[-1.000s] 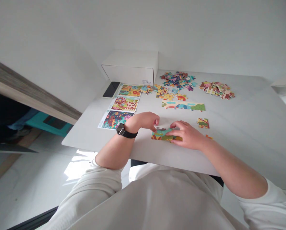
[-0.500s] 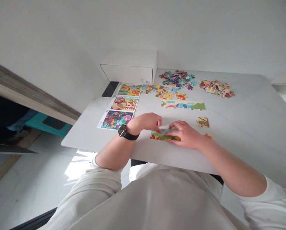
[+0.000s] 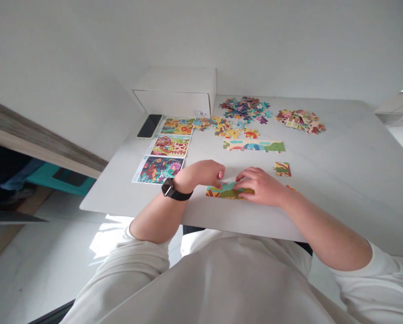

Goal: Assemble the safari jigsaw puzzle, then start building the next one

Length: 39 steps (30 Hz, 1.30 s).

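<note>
A joined strip of jigsaw pieces point(image 3: 221, 191), green and blue with reddish leaves, lies near the table's front edge. My left hand point(image 3: 208, 173), with a black watch on its wrist, is curled at the strip's upper edge, fingertips touching it. From the right, my right hand point(image 3: 262, 186) grips the strip's right part, fingers across the top and thumb lower down; this end is partly hidden. Beyond both hands lies a longer joined strip point(image 3: 253, 146) with clouds and a green bush. A small green-and-brown jigsaw section point(image 3: 282, 169) rests right of my right hand.
Loose jigsaw pieces form a purple-blue heap point(image 3: 244, 110), a pink-brown heap point(image 3: 301, 121) and a yellow heap point(image 3: 226, 127). To the left are a picture sheet point(image 3: 171, 146), a phone point(image 3: 150, 126) and a white box point(image 3: 172, 102). An orange piece point(image 3: 291, 188) peeks out behind my right forearm.
The view has shifted slightly, so the table's things appear a little further left. Both hands stay at the strip, and the fingers of my right hand have moved slightly on it.
</note>
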Available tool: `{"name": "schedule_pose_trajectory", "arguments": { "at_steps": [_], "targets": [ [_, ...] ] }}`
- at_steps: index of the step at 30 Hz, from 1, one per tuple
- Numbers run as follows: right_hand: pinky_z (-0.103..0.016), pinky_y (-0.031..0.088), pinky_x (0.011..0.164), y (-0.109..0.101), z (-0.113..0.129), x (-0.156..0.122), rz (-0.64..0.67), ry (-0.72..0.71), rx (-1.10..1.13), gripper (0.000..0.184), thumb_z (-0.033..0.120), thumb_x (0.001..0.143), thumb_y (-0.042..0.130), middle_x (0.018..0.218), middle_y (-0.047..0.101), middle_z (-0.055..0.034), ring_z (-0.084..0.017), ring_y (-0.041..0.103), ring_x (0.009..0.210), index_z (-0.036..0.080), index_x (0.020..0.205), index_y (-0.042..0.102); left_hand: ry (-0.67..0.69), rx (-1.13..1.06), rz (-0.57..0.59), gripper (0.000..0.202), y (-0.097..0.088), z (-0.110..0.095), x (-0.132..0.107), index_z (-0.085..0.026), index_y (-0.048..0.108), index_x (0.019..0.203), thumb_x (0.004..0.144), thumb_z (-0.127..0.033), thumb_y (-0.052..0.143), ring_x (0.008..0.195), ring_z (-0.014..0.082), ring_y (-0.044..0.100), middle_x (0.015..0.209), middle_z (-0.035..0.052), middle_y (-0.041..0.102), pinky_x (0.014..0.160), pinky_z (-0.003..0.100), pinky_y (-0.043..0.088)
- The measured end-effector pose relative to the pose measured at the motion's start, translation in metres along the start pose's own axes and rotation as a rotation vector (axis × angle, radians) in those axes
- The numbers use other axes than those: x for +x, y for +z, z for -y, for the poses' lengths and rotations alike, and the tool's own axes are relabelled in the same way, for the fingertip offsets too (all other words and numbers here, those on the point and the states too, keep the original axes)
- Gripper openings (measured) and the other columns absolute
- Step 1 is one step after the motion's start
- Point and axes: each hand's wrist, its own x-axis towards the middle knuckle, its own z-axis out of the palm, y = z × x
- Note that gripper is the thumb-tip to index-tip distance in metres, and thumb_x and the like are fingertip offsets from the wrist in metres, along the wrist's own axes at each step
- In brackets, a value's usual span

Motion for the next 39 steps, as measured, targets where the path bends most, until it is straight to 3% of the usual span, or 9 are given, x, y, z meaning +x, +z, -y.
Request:
{"name": "schedule_pose_trajectory", "arguments": {
  "at_steps": [6,17,27,30,32,34,36,39],
  "targets": [
    [-0.047,0.051,0.098,0.000,0.003,0.001,0.041,-0.058,-0.001,0.010,0.026,0.095,0.083,0.119,0.081,-0.0074,-0.029,0.071,0.110,0.030,0.102,0.089,-0.005,-0.006,-0.007,0.026,0.001,0.001,0.000,-0.024,0.077,0.108,0.085,-0.036,0.082,0.092,0.0218,0.073,0.104,0.0018,0.081,0.076,0.029,0.044],
    [-0.051,0.047,0.107,-0.011,0.006,-0.003,0.106,-0.049,0.022,0.017,0.030,0.095,0.082,0.127,0.080,-0.0069,-0.030,0.070,0.120,0.035,0.109,0.090,-0.010,0.002,0.012,0.030,-0.001,-0.002,-0.002,-0.025,0.075,0.111,0.086,-0.041,0.080,0.094,0.0223,0.073,0.108,0.0023,0.081,0.077,0.030,0.044],
    [-0.052,0.051,0.106,-0.008,0.011,-0.001,0.109,-0.022,0.020,0.016,0.028,0.095,0.080,0.122,0.081,-0.0076,-0.030,0.071,0.115,0.034,0.106,0.090,0.018,-0.033,-0.028,0.027,0.003,0.002,0.001,-0.025,0.075,0.106,0.085,-0.041,0.081,0.092,0.0224,0.073,0.104,0.0019,0.081,0.075,0.030,0.044],
    [-0.047,0.054,0.103,-0.018,0.004,-0.002,0.094,-0.014,0.077,0.018,0.028,0.098,0.075,0.119,0.082,-0.0076,-0.027,0.073,0.109,0.032,0.109,0.089,0.016,-0.039,-0.015,0.031,0.005,0.004,0.003,-0.025,0.075,0.108,0.084,-0.043,0.082,0.093,0.0227,0.073,0.105,0.0024,0.081,0.076,0.030,0.045],
    [-0.043,0.055,0.100,-0.033,-0.007,-0.006,0.017,0.043,0.112,0.021,0.029,0.102,0.069,0.115,0.082,-0.0076,-0.026,0.074,0.106,0.029,0.113,0.087,0.007,-0.046,-0.009,0.033,0.004,0.005,0.003,-0.025,0.076,0.110,0.083,-0.043,0.082,0.093,0.0229,0.073,0.104,0.0026,0.082,0.077,0.030,0.045],
    [-0.041,0.056,0.098,-0.052,-0.023,-0.015,-0.126,0.187,0.091,0.024,0.033,0.106,0.064,0.113,0.081,-0.0075,-0.025,0.074,0.104,0.028,0.113,0.086,0.004,-0.054,-0.004,0.033,0.003,0.005,0.004,-0.025,0.076,0.110,0.083,-0.043,0.081,0.093,0.0226,0.073,0.104,0.0023,0.082,0.077,0.029,0.046],
    [-0.038,0.057,0.086,-0.067,-0.041,-0.028,-0.236,0.340,0.062,0.025,0.034,0.105,0.062,0.106,0.081,-0.0076,-0.024,0.074,0.093,0.026,0.109,0.085,0.008,-0.068,-0.001,0.033,0.001,0.005,0.003,-0.025,0.075,0.110,0.084,-0.044,0.080,0.092,0.0221,0.073,0.103,0.0019,0.081,0.075,0.029,0.046],
    [-0.035,0.056,0.077,-0.077,-0.068,-0.048,-0.239,0.495,0.030,0.021,0.035,0.100,0.068,0.099,0.080,-0.0072,-0.022,0.072,0.082,0.024,0.103,0.085,0.020,-0.102,-0.024,0.034,0.000,0.005,0.004,-0.025,0.073,0.108,0.083,-0.047,0.080,0.091,0.0214,0.073,0.102,0.0012,0.080,0.074,0.029,0.046]
  ]
}}
